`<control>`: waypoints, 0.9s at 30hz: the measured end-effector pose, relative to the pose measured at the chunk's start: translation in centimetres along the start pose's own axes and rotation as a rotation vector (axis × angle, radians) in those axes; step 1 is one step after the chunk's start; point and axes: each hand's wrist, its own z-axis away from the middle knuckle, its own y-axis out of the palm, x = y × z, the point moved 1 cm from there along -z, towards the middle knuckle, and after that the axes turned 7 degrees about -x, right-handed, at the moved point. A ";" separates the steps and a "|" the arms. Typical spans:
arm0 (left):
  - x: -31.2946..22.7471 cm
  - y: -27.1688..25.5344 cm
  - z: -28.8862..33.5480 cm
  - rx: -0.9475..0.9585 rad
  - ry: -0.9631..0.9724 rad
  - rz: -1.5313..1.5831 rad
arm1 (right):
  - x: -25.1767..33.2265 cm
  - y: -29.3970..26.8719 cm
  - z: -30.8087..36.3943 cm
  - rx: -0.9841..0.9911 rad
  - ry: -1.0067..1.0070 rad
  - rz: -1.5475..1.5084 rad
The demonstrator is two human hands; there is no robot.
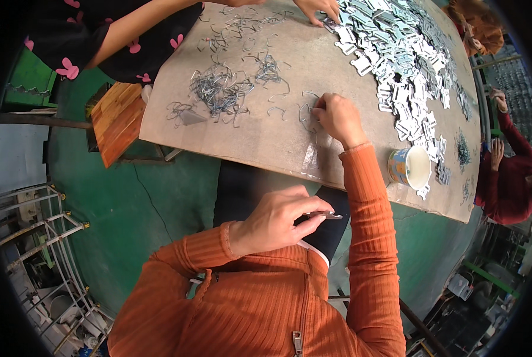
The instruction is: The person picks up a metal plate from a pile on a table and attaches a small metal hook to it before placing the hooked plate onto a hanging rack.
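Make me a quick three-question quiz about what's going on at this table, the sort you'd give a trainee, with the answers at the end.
1. Fill in the blank: the paper cup stands to the ____ of the wearer's right hand.
2. True or false: the wearer's left hand is empty.
3. Which is closest to the right hand's fingertips? A, the paper cup; B, loose bent wires; C, the wooden stool.

Key:
1. Right.
2. False; its thumb and fingers pinch a small metal piece.
3. B.
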 end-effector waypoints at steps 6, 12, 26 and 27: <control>0.1 0.2 -0.2 -0.020 -0.021 0.002 | 1.8 -5.9 5.8 -0.115 0.226 -0.812; -0.1 0.8 -0.5 -0.111 0.053 -0.022 | 6.1 -12.2 15.6 -0.182 0.529 -1.296; -0.4 2.1 -1.2 -0.097 0.109 -0.091 | 6.5 -10.4 18.6 -0.430 0.534 -1.384; -0.3 2.0 -1.7 -0.070 0.184 -0.057 | 6.8 -10.4 18.8 -0.516 0.463 -1.329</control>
